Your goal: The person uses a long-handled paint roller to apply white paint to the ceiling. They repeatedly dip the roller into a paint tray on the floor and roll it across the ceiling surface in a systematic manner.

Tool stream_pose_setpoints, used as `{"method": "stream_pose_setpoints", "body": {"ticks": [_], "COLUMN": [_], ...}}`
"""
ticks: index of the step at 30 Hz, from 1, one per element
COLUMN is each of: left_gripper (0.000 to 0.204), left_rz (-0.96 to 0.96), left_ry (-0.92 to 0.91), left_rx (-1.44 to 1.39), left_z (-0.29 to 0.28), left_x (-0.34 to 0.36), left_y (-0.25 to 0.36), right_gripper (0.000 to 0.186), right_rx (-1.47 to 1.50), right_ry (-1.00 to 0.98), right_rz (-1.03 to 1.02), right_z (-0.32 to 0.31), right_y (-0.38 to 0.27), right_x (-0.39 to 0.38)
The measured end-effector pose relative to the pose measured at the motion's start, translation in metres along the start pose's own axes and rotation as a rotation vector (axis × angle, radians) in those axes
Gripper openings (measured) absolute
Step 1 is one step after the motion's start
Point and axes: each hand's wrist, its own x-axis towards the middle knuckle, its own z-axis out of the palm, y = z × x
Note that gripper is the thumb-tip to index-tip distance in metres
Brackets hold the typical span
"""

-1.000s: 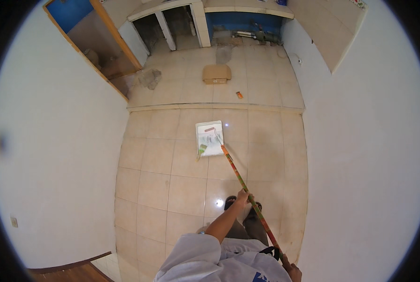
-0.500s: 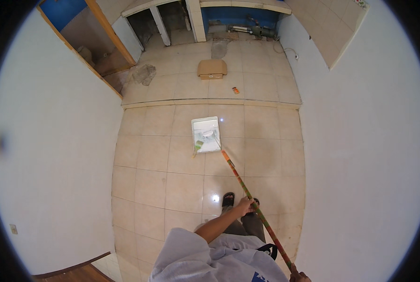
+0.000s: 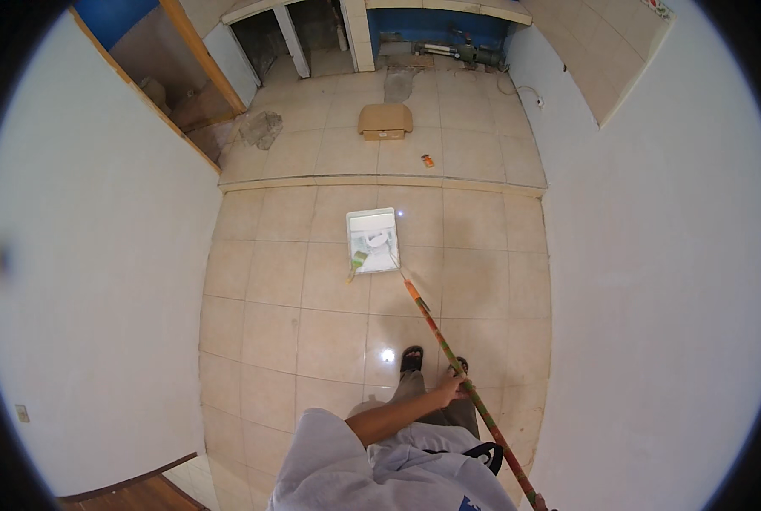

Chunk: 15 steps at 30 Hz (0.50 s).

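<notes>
My left hand (image 3: 453,388) is wrapped around the middle of a long paint roller pole (image 3: 436,330), coloured red and green with an orange tip. At the lower edge, my right hand (image 3: 541,504) closes on the pole's near end; most of it is cut off by the frame. The pole slants up and left to a white paint roller (image 3: 376,241) in a white paint tray (image 3: 372,220) on the tiled floor. White paint coats the tray's inside. A paintbrush (image 3: 360,258) with a green part leans over the tray's near left corner.
Beyond the tray, a low step (image 3: 380,180) crosses the floor. Past it lie a cardboard box (image 3: 384,123), a small orange item (image 3: 428,160) and a crumpled grey sheet (image 3: 262,129). White walls flank both sides; a pump with pipes (image 3: 474,55) sits at the back.
My hands have drawn the pole slightly back toward me, and the roller has slid a little nearer within the tray. My right hand has slipped further out of frame.
</notes>
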Motion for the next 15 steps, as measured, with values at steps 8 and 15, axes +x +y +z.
{"method": "stream_pose_setpoints", "body": {"ticks": [8, 15], "left_gripper": [0.019, 0.017], "left_rz": [0.121, 0.089], "left_ry": [0.058, -0.034], "left_rx": [0.015, -0.061], "left_z": [-0.066, -0.020], "left_x": [0.073, 0.006], "left_y": [0.011, -0.002], "right_gripper": [0.017, 0.039], "right_rx": [0.091, 0.008], "right_ry": [0.003, 0.041], "right_rz": [-0.061, -0.029], "right_z": [0.126, 0.042], "right_y": [0.034, -0.003], "right_x": [0.044, -0.013]}}
